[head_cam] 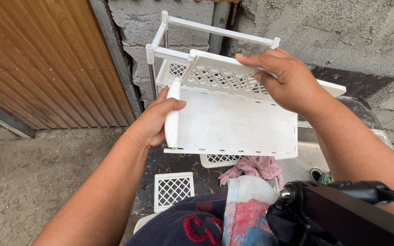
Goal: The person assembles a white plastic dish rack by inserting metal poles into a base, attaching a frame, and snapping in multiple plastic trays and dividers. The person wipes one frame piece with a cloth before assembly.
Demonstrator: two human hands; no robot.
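A white plastic shelf tray [233, 123] with a flat bottom is held up in front of me. My left hand [153, 120] grips its rounded left edge. My right hand [286, 79] clasps a white lattice side panel [220, 75] along the tray's far edge. Behind stands a partly built white rack [178, 34] with metal posts and a lattice shelf.
A loose lattice panel [174, 189] lies on the dark surface below, another [220, 159] under the tray. A pink cloth [256, 166] sits nearby. A wooden door [46, 64] is at left, a rough grey wall [334, 32] behind, and a black camera mount [343, 209] at bottom right.
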